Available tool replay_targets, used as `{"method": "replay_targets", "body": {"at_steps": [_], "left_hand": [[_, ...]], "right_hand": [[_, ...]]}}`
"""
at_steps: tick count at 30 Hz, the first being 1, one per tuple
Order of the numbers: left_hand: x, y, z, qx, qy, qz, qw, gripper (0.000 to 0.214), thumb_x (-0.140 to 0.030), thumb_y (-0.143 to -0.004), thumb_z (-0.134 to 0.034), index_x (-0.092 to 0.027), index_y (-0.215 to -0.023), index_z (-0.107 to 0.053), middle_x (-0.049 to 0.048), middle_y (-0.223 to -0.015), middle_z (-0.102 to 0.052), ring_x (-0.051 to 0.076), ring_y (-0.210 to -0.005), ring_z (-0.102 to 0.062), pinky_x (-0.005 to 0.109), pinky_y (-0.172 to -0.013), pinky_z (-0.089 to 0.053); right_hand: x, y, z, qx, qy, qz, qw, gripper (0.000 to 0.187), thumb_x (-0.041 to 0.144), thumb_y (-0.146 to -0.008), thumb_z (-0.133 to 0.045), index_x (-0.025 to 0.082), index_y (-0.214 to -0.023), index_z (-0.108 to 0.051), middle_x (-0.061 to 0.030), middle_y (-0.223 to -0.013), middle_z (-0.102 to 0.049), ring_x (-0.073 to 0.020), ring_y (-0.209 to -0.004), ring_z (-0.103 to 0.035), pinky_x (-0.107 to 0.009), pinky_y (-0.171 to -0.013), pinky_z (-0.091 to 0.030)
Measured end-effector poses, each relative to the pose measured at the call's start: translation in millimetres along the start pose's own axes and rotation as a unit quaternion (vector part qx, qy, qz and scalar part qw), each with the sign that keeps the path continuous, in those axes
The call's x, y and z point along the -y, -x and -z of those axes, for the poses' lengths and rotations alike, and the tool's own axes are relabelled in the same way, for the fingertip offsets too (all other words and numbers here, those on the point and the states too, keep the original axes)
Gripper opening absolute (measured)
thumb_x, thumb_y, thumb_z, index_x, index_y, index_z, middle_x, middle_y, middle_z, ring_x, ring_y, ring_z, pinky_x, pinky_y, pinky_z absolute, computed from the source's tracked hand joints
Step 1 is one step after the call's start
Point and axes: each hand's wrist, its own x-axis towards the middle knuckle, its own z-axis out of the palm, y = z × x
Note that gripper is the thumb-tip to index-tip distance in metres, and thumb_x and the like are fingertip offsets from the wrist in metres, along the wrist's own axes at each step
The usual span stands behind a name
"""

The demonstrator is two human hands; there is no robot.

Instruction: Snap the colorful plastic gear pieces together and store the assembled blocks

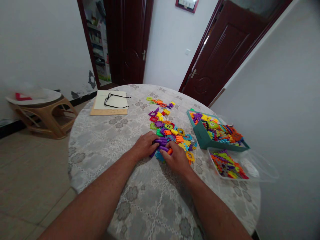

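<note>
Both hands meet at the near edge of a pile of colourful plastic building pieces point(170, 126) on the table. Thumb and fingers of my left hand point(146, 145) close on purple tube-like building pieces point(163, 148) from the left. From the right, my right hand point(178, 159) grips the same purple pieces, its thumb on a purple tube. A small orange piece point(170, 151) shows by its fingers. Part of the purple pieces is hidden by the fingers. Gear-shaped pieces, among them a yellow one point(190, 156), lie around both hands.
A teal box point(205, 138) full of pieces stands to the right, beside a clear plastic container point(212, 163) with more pieces. Black glasses point(116, 106) rest on papers point(98, 100) at the left. A patterned cloth point(100, 146) covers the round table. A stool point(52, 116) stands beyond, left.
</note>
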Motion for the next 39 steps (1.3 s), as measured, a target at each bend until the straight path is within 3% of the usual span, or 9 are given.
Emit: {"method": "replay_targets", "body": {"at_steps": [4, 6, 12, 20, 24, 27, 31, 35, 39], "left_hand": [[1, -2, -0.2, -0.021, 0.017, 0.016, 1.0, 0.024, -0.031, -0.1, -0.053, -0.019, -0.11, -0.072, 0.0088, -0.108, -0.072, 0.024, -0.106, -0.066, 0.038, -0.1, -0.052], [1, -3, -0.6, -0.036, 0.04, 0.03, 0.998, 0.029, -0.031, -0.102, -0.05, -0.02, -0.12, -0.07, 0.0101, -0.121, -0.073, 0.024, -0.115, -0.066, 0.039, -0.106, -0.051], [5, -4, -1.1, -0.105, 0.04, 0.091, 0.989, 0.033, -0.027, -0.101, -0.05, -0.019, -0.128, -0.067, 0.0113, -0.13, -0.072, 0.025, -0.123, -0.066, 0.04, -0.112, -0.049], [7, -5, 0.2, -0.105, 0.037, 0.1, 0.989, 0.035, -0.018, -0.1, -0.047, -0.019, -0.127, -0.068, 0.0101, -0.133, -0.072, 0.023, -0.126, -0.065, 0.039, -0.115, -0.047], [2, -4, 1.5, -0.105, 0.07, 0.129, 0.984, 0.036, -0.02, -0.096, -0.056, -0.022, -0.131, -0.065, 0.0078, -0.119, -0.077, 0.023, -0.111, -0.072, 0.037, -0.103, -0.053], [-2, -4, 3.7, -0.116, 0.123, 0.141, 0.975, 0.024, -0.025, -0.093, -0.062, -0.021, -0.116, -0.069, 0.0058, -0.102, -0.079, 0.022, -0.096, -0.073, 0.036, -0.091, -0.056], [-7, -7, 9.9, -0.1, 0.261, 0.114, 0.953, 0.018, -0.032, -0.09, -0.067, -0.02, -0.103, -0.069, 0.004, -0.095, -0.078, 0.021, -0.088, -0.073, 0.034, -0.084, -0.057], [-10, -9, 18.9, -0.061, 0.333, 0.1, 0.936, 0.028, -0.042, -0.088, -0.069, -0.019, -0.105, -0.072, 0.0054, -0.097, -0.08, 0.023, -0.089, -0.074, 0.037, -0.084, -0.058], [-15, -9, 28.6, -0.045, 0.285, 0.091, 0.953, 0.035, -0.048, -0.092, -0.064, -0.022, -0.111, -0.078, 0.0062, -0.109, -0.08, 0.026, -0.101, -0.072, 0.04, -0.094, -0.057]], "right_hand": [[-10, -11, 17, -0.055, -0.047, -0.023, 0.997, 0.029, 0.041, -0.094, -0.064, 0.023, -0.115, -0.071, -0.0049, -0.109, -0.075, -0.0228, -0.098, -0.067, -0.035, -0.091, -0.049], [-12, -21, 23, -0.062, -0.031, -0.017, 0.997, 0.026, 0.04, -0.095, -0.062, 0.022, -0.11, -0.073, -0.006, -0.107, -0.075, -0.0234, -0.099, -0.067, -0.036, -0.093, -0.049], [-4, -46, 10, 0.02, 0.053, 0.107, 0.993, 0.005, 0.022, -0.092, -0.065, 0.02, -0.094, -0.069, -0.0073, -0.101, -0.071, -0.0226, -0.103, -0.063, -0.034, -0.095, -0.048], [3, -51, -13, 0.091, 0.205, 0.066, 0.972, 0.014, 0.024, -0.091, -0.068, 0.018, -0.103, -0.064, -0.0128, -0.113, -0.064, -0.0246, -0.102, -0.06, -0.035, -0.09, -0.049], [-1, -48, -14, 0.047, 0.107, 0.069, 0.991, 0.036, 0.02, -0.088, -0.064, 0.017, -0.124, -0.061, -0.0124, -0.119, -0.065, -0.0251, -0.109, -0.061, -0.039, -0.098, -0.049], [-2, -47, -11, 0.006, 0.016, 0.071, 0.997, 0.056, 0.021, -0.086, -0.063, 0.018, -0.142, -0.055, -0.0131, -0.129, -0.065, -0.0257, -0.116, -0.061, -0.043, -0.105, -0.048], [5, -47, -1, 0.052, -0.127, 0.004, 0.991, 0.066, 0.031, -0.087, -0.068, 0.023, -0.15, -0.051, -0.0077, -0.122, -0.069, -0.0234, -0.105, -0.066, -0.042, -0.099, -0.053], [16, -48, 7, 0.113, -0.245, -0.021, 0.963, 0.051, 0.035, -0.085, -0.073, 0.024, -0.133, -0.061, -0.0029, -0.116, -0.07, -0.0215, -0.104, -0.066, -0.038, -0.096, -0.053], [20, -48, 14, 0.094, -0.281, -0.02, 0.955, 0.032, 0.036, -0.086, -0.072, 0.024, -0.114, -0.064, 0.0012, -0.1, -0.068, -0.0182, -0.091, -0.065, -0.031, -0.082, -0.054]]}}
